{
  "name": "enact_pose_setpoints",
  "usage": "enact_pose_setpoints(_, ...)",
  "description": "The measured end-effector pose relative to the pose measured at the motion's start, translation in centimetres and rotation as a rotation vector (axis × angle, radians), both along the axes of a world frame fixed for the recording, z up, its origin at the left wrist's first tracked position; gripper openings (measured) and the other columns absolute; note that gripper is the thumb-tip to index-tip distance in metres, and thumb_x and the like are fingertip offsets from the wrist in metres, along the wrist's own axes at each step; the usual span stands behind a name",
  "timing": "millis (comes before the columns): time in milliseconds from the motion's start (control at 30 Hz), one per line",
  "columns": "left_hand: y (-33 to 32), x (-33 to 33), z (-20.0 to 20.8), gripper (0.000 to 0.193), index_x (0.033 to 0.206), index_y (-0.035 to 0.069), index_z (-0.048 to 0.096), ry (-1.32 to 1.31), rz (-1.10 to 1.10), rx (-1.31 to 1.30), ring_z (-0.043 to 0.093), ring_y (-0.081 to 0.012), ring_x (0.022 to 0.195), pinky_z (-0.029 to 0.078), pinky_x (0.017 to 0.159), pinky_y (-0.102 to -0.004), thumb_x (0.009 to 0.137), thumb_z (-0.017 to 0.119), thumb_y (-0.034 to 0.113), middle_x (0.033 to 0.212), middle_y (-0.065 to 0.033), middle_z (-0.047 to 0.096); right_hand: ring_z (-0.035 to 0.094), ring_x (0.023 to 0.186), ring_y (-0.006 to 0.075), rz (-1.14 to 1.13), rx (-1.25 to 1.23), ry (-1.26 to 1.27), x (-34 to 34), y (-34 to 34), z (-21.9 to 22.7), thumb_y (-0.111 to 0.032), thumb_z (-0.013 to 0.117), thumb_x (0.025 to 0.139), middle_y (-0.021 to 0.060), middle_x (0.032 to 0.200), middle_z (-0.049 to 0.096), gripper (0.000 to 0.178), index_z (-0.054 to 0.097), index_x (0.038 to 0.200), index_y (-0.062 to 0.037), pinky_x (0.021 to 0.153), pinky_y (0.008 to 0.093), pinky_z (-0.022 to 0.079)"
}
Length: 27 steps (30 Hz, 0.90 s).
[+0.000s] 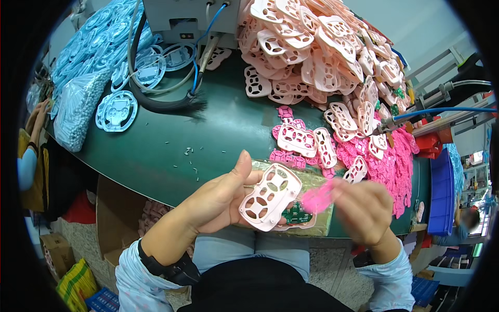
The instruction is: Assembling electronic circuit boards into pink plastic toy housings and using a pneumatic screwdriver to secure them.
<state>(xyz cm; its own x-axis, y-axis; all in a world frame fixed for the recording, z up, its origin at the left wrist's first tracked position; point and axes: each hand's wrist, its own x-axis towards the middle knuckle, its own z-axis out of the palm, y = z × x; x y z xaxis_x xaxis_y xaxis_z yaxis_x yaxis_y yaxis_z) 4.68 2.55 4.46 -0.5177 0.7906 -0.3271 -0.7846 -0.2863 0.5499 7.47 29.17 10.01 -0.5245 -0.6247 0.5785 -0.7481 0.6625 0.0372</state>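
My left hand [223,195] holds a pale pink plastic shell [272,195] with several oval cut-outs, its thumb raised and fingers beneath. Just right of the shell, my right hand [364,208] pinches a bright pink piece [318,197], both smeared by motion. Partly under the held shell lies a green circuit board [297,213], set on what looks like another pale pink shell whose rim [311,222] shows. All this is over a yellowish, film-wrapped pad [323,222] at the table's near edge.
Bright pink parts [397,171] lie right, below a tall heap of pale pink shells [306,47]. Blue round parts [117,111] and a bag of pellets [80,109] stand left. A black brush-tipped hose [161,104] and a metal rod [410,114] reach over the green table [156,161].
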Motion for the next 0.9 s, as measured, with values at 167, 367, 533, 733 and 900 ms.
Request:
enact_pose_setpoints(167,1.3,0.8,0.3,0.07,0.143,0.002,0.033,0.111,0.136,0.087,0.056,-0.0231,0.12,0.049,0.099,-0.0385,0.1,0.025,0.057,0.135,-0.0122,0.052,0.064,0.068,0.0233,0.087,-0.113,-0.098,-0.7,-2.1,0.3,0.008,0.07,0.064,0.0111,0.086,0.068,0.033,0.066,0.096,0.0031,0.057,0.0313,0.05)
enact_pose_setpoints(367,4.3,2.5,-0.8,0.057,0.148,0.005,0.019,0.192,0.451,0.249,0.044,-0.0206,0.131,0.036,0.109,-0.0395,0.105,0.032,0.04,0.143,-0.0119,0.039,0.064,0.065,0.0241,-0.271,-0.22,-0.243,0.4,-5.9,-0.8,0.006,0.068,0.07,0.0107,0.077,0.064,0.02,0.065,0.089,0.0002,0.056,0.0329,0.051)
enact_pose_setpoints(533,5.1,2.6,-0.6,0.05,0.149,0.006,0.019,0.247,0.524,0.186,0.045,-0.0197,0.129,0.037,0.108,-0.0358,0.105,0.038,0.02,0.142,-0.0118,0.041,0.067,0.066,0.0218,-0.256,-0.248,-0.424,-0.1,-7.8,-1.8,0.001,0.069,0.079,0.0134,0.085,0.065,0.017,0.065,0.095,0.0013,0.053,0.0284,0.054)
enact_pose_setpoints(733,4.7,2.8,-0.8,0.051,0.15,0.005,0.019,0.26,0.54,0.136,0.046,-0.0207,0.128,0.038,0.108,-0.0357,0.103,0.039,0.008,0.142,-0.0128,0.042,0.066,0.069,0.0195,-0.253,-0.481,-0.784,-0.6,-6.8,-2.2,-0.003,0.073,0.079,0.0127,0.086,0.064,0.025,0.062,0.102,0.0007,0.059,0.0288,0.053)
enact_pose_setpoints(900,4.6,2.7,-0.8,0.05,0.149,0.005,0.021,0.27,0.547,0.127,0.047,-0.0201,0.128,0.04,0.106,-0.0346,0.103,0.039,0.01,0.141,-0.0126,0.044,0.057,0.063,0.0054,-0.224,-1.006,-1.3,-1.4,-6.3,-2.4,-0.005,0.076,0.078,0.0053,0.084,0.063,0.039,0.06,0.114,-0.003,0.056,0.0207,0.047)
